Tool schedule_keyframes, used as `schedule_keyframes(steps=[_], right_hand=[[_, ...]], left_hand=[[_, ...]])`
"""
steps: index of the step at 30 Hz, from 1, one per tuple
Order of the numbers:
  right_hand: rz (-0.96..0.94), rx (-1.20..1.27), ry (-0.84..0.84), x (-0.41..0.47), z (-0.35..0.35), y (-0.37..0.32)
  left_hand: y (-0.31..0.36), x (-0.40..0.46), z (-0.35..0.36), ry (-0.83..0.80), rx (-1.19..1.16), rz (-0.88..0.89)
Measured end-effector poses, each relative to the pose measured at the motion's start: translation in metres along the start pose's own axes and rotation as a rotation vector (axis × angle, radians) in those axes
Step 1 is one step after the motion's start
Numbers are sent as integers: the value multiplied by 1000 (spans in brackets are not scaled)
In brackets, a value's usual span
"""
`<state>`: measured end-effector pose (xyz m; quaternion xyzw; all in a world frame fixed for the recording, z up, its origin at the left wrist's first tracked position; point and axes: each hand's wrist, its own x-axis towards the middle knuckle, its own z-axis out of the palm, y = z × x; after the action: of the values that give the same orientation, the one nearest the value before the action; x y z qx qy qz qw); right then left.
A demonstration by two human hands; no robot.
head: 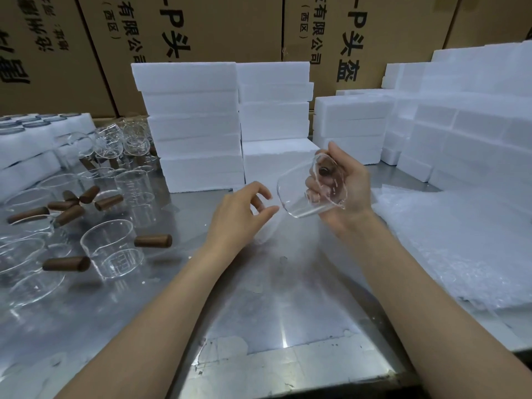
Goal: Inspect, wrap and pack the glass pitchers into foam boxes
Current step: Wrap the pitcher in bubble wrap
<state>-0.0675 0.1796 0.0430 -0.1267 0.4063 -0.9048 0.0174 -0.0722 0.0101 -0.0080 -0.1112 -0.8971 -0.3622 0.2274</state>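
Note:
My right hand [349, 191] grips the brown wooden handle of a clear glass pitcher [296, 194], held tilted above the metal table [273, 306] with its base toward me. Just left of the pitcher, my left hand [239, 214] hovers with loosely curled fingers and holds nothing. Several more glass pitchers [112, 254] with wooden handles stand and lie on the left of the table. White foam boxes [195, 125] are stacked behind the hands. A thin sheet of wrap [276, 234] lies blurred under the hands.
A pile of bubble wrap sheets [449, 243] covers the table's right side. More foam boxes [466, 116] are stacked at the back right, and foam trays [26, 156] at the far left. Brown cardboard cartons [201, 30] form a wall behind.

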Motion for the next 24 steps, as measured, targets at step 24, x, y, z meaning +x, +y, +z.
schedule_keyframes(steps=[24], right_hand=[[-588,-1193,195,-10,7,27]], left_hand=[[14,7,-14,330,-464,-159]])
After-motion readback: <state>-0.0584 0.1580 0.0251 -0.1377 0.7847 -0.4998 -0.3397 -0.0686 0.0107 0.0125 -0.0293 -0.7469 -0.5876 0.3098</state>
